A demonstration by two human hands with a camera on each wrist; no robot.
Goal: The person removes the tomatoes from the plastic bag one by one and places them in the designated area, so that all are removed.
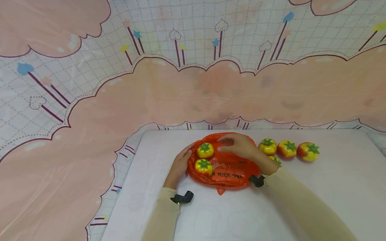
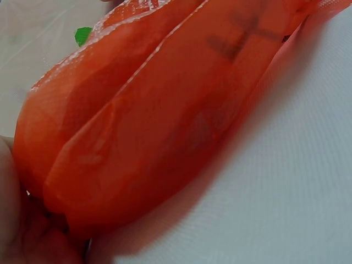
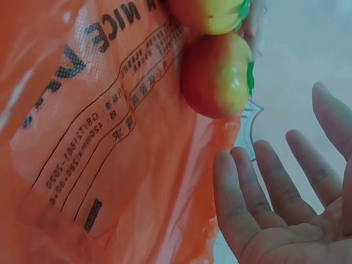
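Note:
A red plastic bag with dark print lies spread on the white table, its rim puffed up all round. Two glossy yellow-and-red fruits with green star-shaped leafy tops, a far one and a near one, sit inside at its left. My left hand holds the bag's left side, thumb toward the rim; the left wrist view shows the red film against the hand. Over the bag's far part hovers my right hand, its fingers spread with nothing in them, to the right of the fruits.
To the right of the bag stand more such fruits: three in a row, a left one, a middle one and a right one. Another fruit is partly hidden by my right forearm. A printed curtain hangs behind the table.

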